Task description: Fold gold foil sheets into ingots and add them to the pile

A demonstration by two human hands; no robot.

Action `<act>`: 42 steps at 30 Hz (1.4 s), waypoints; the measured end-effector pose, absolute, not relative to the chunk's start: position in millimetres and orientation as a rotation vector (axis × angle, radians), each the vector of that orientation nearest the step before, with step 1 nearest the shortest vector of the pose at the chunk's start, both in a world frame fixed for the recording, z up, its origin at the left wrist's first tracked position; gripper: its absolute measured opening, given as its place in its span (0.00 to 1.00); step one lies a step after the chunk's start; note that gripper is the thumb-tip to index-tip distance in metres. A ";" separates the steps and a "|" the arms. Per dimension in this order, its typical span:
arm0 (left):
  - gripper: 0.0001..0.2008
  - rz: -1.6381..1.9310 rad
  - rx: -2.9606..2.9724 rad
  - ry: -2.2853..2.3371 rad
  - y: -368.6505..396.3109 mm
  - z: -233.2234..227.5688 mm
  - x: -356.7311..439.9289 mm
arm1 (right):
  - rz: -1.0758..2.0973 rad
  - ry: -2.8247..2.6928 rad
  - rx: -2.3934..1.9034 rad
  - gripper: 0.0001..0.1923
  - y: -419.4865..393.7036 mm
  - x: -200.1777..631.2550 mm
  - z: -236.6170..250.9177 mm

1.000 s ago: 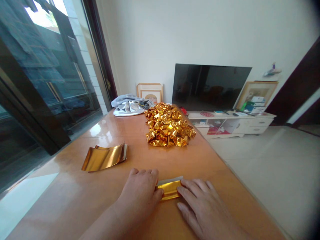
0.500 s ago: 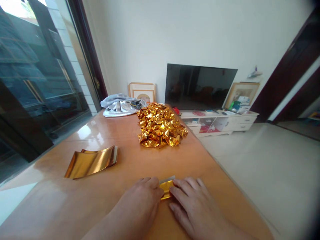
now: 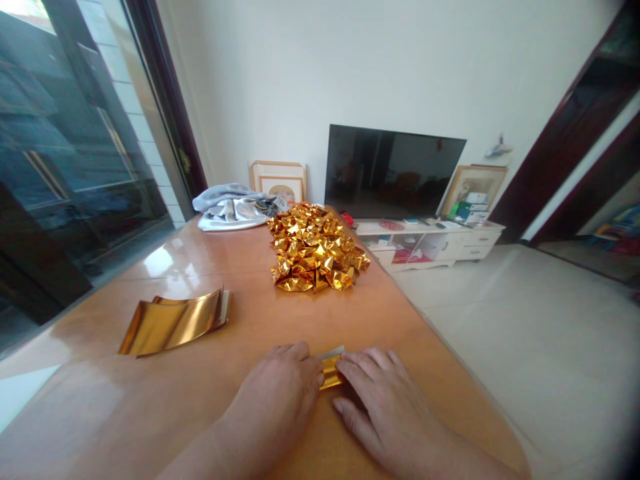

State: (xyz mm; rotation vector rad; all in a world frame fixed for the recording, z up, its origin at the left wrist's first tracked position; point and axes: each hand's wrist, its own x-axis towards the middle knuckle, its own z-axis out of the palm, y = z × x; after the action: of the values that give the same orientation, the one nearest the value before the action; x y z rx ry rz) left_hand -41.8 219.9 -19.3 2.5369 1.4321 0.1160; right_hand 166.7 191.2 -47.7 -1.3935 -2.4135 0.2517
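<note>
Head view: left hand [image 3: 280, 390] and right hand [image 3: 383, 403] lie flat, fingers outstretched, pressing a small gold foil piece [image 3: 331, 371] between them on the table [image 3: 150, 400]. Farther beyond sits a heap of folded foil [image 3: 315, 248].

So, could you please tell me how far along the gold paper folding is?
Done: a large heap of folded gold foil pieces sits mid-table. In hand: the left hand and right hand press one small gold foil sheet flat. Left: a stack of unfolded gold foil sheets waits nearby.
</note>
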 end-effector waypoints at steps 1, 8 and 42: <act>0.17 0.140 2.529 1.421 220.4 -19.0 -42.7 | 0.252 -2.419 -1.398 0.16 191.4 166.6 -47.0; 0.18 0.182 2.522 1.349 225.3 -20.3 -45.8 | 0.214 -2.474 -1.399 0.17 190.6 167.0 -41.0; 0.17 0.189 2.677 1.324 222.3 -21.9 -49.9 | 0.224 -2.761 -1.501 0.42 171.6 182.9 -20.4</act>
State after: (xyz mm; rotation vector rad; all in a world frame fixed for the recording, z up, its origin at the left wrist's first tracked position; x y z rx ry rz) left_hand -49.9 222.3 -21.9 2.6766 1.3245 0.1888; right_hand 182.9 171.6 -20.4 -1.5008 -2.7611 0.2235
